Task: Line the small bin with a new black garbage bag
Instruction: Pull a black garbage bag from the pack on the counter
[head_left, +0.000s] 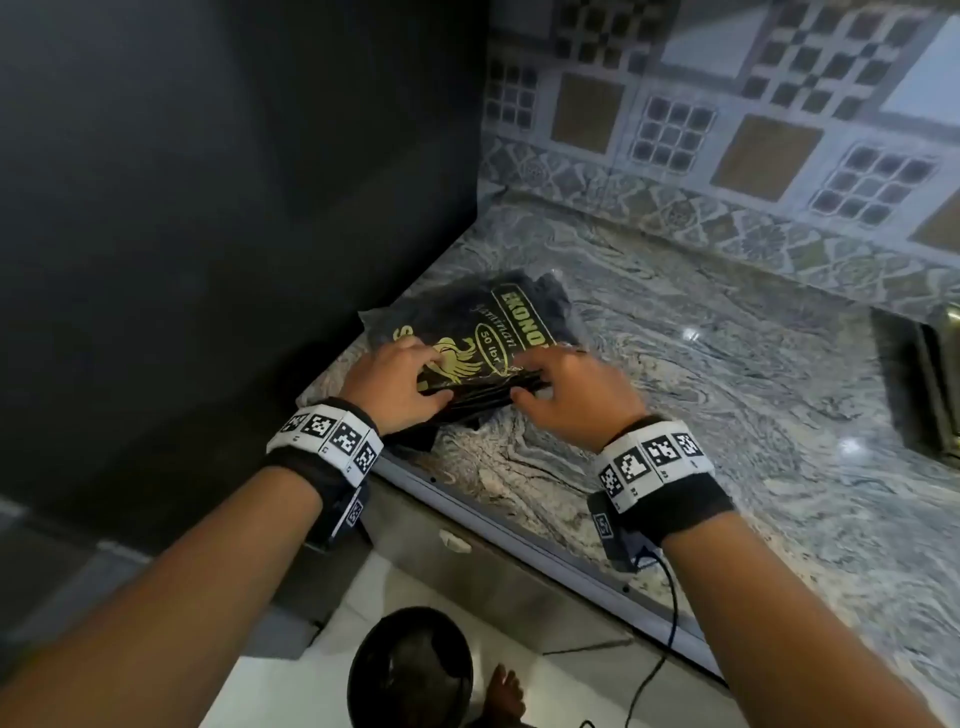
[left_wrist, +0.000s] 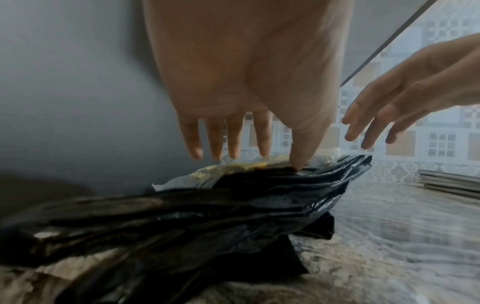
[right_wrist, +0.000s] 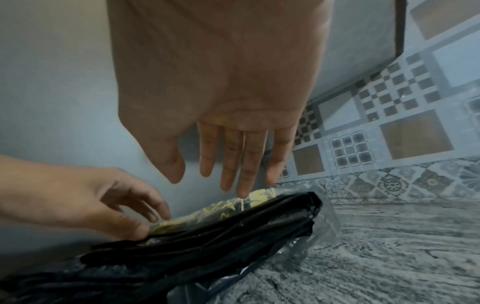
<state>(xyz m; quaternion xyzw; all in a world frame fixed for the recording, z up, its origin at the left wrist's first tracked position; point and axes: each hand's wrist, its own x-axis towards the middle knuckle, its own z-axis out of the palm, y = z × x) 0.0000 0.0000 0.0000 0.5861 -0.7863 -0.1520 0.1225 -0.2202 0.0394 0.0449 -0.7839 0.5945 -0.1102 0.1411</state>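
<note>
A pack of black garbage bags (head_left: 493, 322) in a clear wrapper with gold print lies on the marble counter (head_left: 675, 364), its open end toward me. My left hand (head_left: 436, 382) pinches the wrapper's top edge, thumb on the black bags (left_wrist: 233, 205) and fingers over the gold print. My right hand (head_left: 524, 374) hovers at the same end, fingers straight and spread, their tips just over the pack (right_wrist: 221, 236), and it holds nothing. The small round black bin (head_left: 410, 670) stands on the floor below the counter edge; I cannot tell whether it has a liner.
A tall dark panel (head_left: 208, 208) rises directly left of the pack. Patterned tiles (head_left: 727, 130) back the counter, and a metal sink edge (head_left: 924, 374) sits at the right. On the floor, a bare foot (head_left: 506, 696) and a black cable (head_left: 660, 665) are beside the bin.
</note>
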